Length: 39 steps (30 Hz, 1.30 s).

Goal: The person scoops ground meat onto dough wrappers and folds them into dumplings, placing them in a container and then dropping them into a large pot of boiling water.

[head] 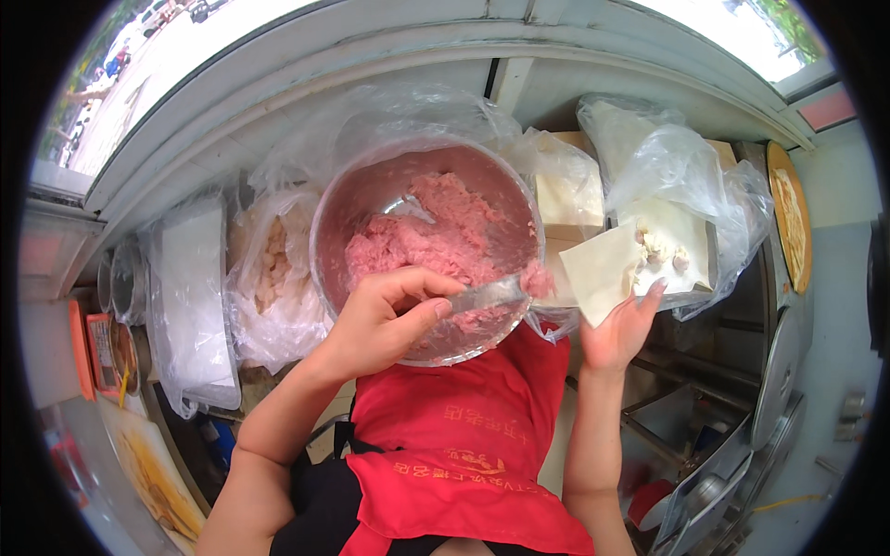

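Pinched between the thumb and fingers of my left hand [396, 313] is a flat metal spatula [487, 293]. A lump of pink minced meat [537, 280] clings to its tip, over the right rim of a large metal bowl [316, 250]. More minced meat [431, 243] lies inside the bowl. My right hand [615, 333], palm up, holds a thin square dough wrapper [599, 274], a short way right of the spatula tip. Beyond that hand, a few small filled dumplings [657, 251] rest on a white-lined tray [695, 278].
Stacked wrappers [570, 198] under plastic stand right of the bowl. Left of it sit a plastic bag of pale pieces [274, 260] and a plastic-covered tray [191, 292]. A round metal lid [775, 379] leans at right. A window frame [417, 42] runs along the front.
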Each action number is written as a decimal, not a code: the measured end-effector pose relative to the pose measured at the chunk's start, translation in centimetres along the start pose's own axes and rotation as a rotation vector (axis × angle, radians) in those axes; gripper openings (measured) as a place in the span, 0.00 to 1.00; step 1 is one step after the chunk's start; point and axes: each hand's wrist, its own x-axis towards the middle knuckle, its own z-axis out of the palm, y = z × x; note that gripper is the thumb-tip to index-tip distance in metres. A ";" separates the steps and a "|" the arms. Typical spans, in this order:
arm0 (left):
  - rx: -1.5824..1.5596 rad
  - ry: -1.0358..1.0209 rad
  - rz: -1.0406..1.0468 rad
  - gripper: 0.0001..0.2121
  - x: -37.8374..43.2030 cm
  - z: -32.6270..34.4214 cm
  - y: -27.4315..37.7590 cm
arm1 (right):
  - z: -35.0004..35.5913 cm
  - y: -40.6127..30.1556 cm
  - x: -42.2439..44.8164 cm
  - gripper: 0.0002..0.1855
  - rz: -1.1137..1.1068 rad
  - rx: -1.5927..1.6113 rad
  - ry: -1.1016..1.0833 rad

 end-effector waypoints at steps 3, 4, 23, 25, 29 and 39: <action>0.342 0.110 0.319 0.11 0.7 0.5 0.5 | 1.0 3.0 -1.4 0.28 0.026 0.073 0.115; 0.511 0.151 0.448 0.11 0.9 0.6 0.5 | 2.6 4.6 -1.2 0.28 0.044 -0.176 0.230; 1.089 0.118 0.859 0.09 0.6 1.5 2.1 | 7.6 7.6 -1.2 0.12 0.185 -0.330 0.483; 1.085 0.155 0.862 0.09 0.5 1.4 2.3 | 5.2 6.9 -2.2 0.12 0.183 -0.159 0.294; 1.020 0.162 0.884 0.09 -0.2 2.1 1.3 | 3.8 6.7 -2.5 0.10 0.111 -0.145 0.257; 1.067 0.227 0.614 0.08 0.0 2.1 1.9 | 2.7 3.2 -1.9 0.06 -0.222 -0.311 0.121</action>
